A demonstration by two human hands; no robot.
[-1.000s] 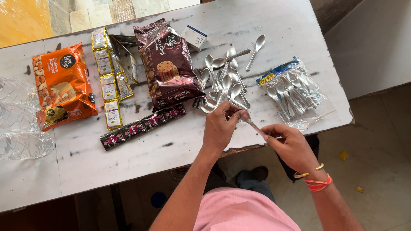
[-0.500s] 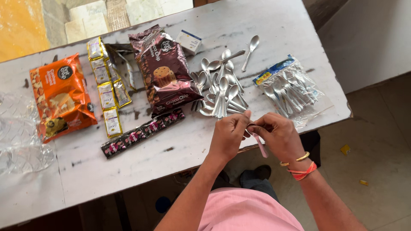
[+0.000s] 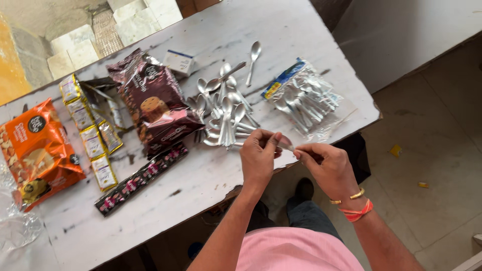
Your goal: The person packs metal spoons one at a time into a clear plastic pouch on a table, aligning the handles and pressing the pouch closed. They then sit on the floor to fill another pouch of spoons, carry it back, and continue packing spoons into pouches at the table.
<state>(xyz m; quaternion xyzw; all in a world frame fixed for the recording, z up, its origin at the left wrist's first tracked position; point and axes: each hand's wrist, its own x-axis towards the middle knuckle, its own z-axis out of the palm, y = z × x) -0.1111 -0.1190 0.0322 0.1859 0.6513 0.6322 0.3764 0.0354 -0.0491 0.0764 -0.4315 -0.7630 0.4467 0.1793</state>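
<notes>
A small metal spoon is held between the two hands just past the near edge of the table, towards its right end. The left hand is closed on one end of the spoon, with the fingers pinched around it, and the right hand is pinched on the other end with thumb and forefinger; a gold bangle and an orange thread band are worn on the right wrist. Just beyond the hands, a loose pile of spoons is spread on the table, and one single spoon is set apart nearer the far edge. A clear bag of spoons is placed near the right edge. A dark brown biscuit packet is laid left of the pile, with a small white box beyond it towards the far edge. A dark strip of sachets is stretched below the brown packet, towards the near edge. A strip of yellow sachets is laid further left, and an orange snack packet is set beside the left edge, with crumpled clear plastic at the near left corner.
</notes>
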